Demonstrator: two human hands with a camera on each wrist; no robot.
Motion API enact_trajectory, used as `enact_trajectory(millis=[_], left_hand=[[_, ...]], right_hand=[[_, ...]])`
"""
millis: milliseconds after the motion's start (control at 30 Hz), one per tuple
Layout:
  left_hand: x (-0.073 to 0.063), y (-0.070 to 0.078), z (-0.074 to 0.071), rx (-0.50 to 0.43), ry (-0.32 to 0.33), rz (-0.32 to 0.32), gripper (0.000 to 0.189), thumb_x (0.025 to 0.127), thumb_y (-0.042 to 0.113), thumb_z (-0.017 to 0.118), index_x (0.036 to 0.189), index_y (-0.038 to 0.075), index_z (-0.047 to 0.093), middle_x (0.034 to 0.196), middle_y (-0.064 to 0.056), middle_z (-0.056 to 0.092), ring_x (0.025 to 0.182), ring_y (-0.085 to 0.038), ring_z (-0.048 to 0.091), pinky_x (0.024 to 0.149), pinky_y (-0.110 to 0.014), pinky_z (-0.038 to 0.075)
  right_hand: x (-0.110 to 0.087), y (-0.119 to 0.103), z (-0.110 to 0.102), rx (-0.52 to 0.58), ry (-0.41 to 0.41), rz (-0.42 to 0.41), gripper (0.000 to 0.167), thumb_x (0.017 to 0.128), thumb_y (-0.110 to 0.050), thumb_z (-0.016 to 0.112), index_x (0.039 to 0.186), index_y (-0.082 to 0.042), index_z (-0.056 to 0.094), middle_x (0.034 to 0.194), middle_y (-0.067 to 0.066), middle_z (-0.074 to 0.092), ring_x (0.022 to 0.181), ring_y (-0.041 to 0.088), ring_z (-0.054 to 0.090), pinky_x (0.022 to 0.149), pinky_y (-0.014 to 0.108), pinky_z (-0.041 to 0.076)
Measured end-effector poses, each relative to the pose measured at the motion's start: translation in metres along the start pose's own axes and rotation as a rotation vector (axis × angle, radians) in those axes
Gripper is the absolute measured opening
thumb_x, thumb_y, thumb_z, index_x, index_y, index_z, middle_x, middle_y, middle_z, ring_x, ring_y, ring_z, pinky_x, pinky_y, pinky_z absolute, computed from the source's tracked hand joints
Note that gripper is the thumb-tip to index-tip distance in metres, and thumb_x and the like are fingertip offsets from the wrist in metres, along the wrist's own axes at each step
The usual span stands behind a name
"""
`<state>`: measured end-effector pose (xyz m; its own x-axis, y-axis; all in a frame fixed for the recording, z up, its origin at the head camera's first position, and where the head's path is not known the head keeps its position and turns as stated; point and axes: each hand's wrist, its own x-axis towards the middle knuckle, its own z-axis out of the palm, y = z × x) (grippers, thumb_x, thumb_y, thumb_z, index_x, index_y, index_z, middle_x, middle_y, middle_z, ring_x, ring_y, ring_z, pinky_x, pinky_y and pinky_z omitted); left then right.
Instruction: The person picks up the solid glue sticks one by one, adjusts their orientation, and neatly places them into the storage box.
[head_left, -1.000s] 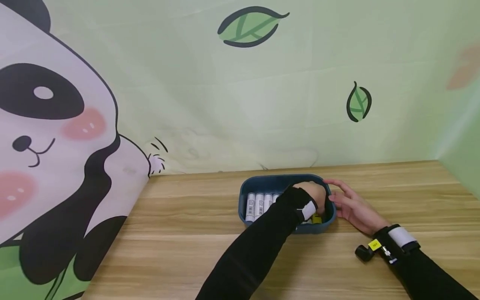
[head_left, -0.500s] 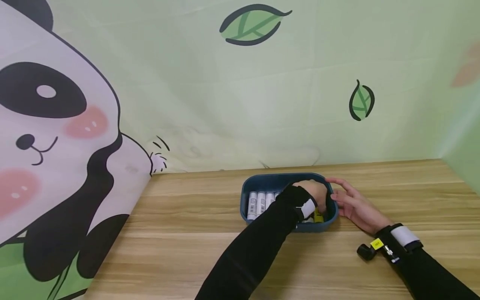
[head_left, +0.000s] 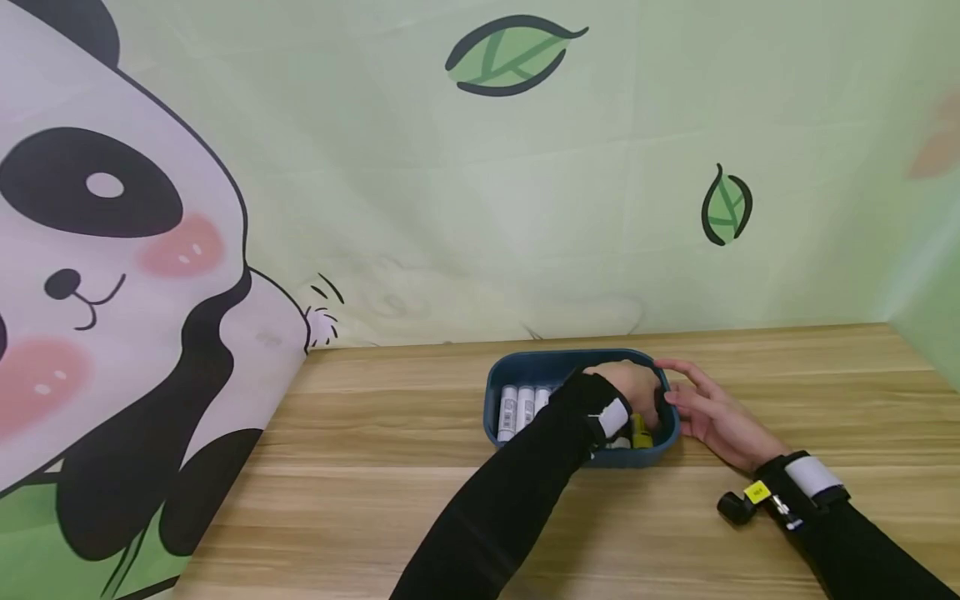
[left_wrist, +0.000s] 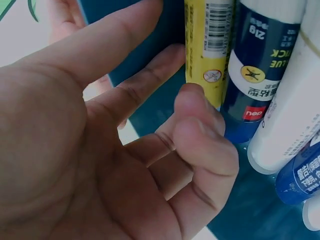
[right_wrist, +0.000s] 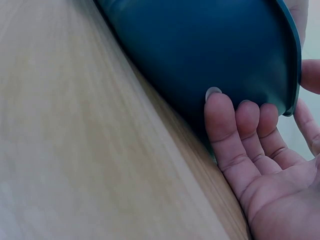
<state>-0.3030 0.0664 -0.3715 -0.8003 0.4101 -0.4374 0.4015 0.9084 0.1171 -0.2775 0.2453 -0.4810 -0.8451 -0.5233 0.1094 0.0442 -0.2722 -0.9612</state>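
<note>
A dark blue rectangular box stands on the wooden table, holding glue sticks laid side by side. White glue sticks line its left part; a yellow glue stick lies near the right end. Beside that one, in the left wrist view, is a navy and white glue stick. My left hand reaches into the box's right end. Its index finger meets the yellow glue stick's side, its thumb is extended, and its other fingers bend loosely. My right hand rests relaxed fingertips against the box's right outer wall and rim.
The wooden table spreads around the box on all sides. Behind it hangs a pale green backdrop printed with leaves and a large panda. A small black camera is strapped at my right wrist.
The head view has shifted slightly, so everything appears a little farther right. A bit more of the yellow glue stick shows below my left hand. Both hands keep nearly the same places.
</note>
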Motion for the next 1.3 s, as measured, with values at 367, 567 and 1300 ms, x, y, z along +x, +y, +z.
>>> enact_trajectory(millis=[367,567,1300], left_hand=[[-0.011,-0.015,-0.005,-0.076,0.038,0.077,0.021,0.096,0.038,0.075,0.113,0.026,0.075,0.106,0.013,0.071,0.098,-0.008,0.062,0.086,-0.034,0.051],[-0.019,-0.035,-0.004,-0.166,0.091,0.112,0.015,0.102,0.033,0.068,0.108,0.02,0.069,0.098,0.008,0.066,0.086,-0.009,0.06,0.074,-0.027,0.048],[-0.037,-0.111,0.012,-0.431,0.466,0.195,0.026,0.108,0.02,0.058,0.129,0.008,0.069,0.112,-0.006,0.066,0.092,-0.016,0.058,0.077,-0.027,0.048]], right_hand=[[0.005,-0.001,-0.001,-0.023,0.014,0.023,0.043,0.112,-0.007,0.039,0.152,-0.023,0.036,0.128,-0.002,0.066,0.109,0.012,0.067,0.089,0.033,0.056],[0.005,-0.002,0.001,-0.046,0.032,0.051,0.042,0.112,-0.01,0.04,0.151,-0.026,0.036,0.132,0.004,0.061,0.112,0.016,0.065,0.091,0.035,0.056],[0.001,-0.027,-0.003,-0.116,0.096,-0.122,0.03,0.113,-0.01,0.039,0.14,-0.011,0.051,0.083,-0.001,0.055,0.065,0.015,0.049,0.056,0.028,0.044]])
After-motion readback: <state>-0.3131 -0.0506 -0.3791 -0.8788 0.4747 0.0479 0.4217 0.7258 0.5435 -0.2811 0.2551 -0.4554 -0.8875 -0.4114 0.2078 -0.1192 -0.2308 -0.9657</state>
